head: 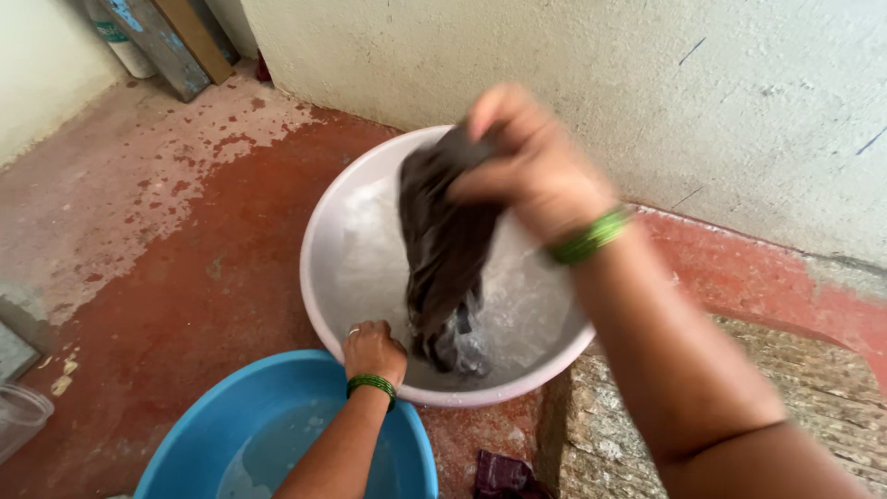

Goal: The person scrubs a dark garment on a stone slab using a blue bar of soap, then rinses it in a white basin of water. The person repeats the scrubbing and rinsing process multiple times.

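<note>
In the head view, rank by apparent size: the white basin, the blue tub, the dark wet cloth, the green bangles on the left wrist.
1. white basin
2. blue tub, partly cut off by the frame, so unsure against the basin
3. dark wet cloth
4. green bangles

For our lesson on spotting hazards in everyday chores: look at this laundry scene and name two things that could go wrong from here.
1. The right hand holds the dark wet cloth above the white basin; drips or splashes could land on the red floor and make it slippery.
2. The left hand grips the basin's rim beside the blue tub; a hard pull might tip the basin and spill its water.
</note>
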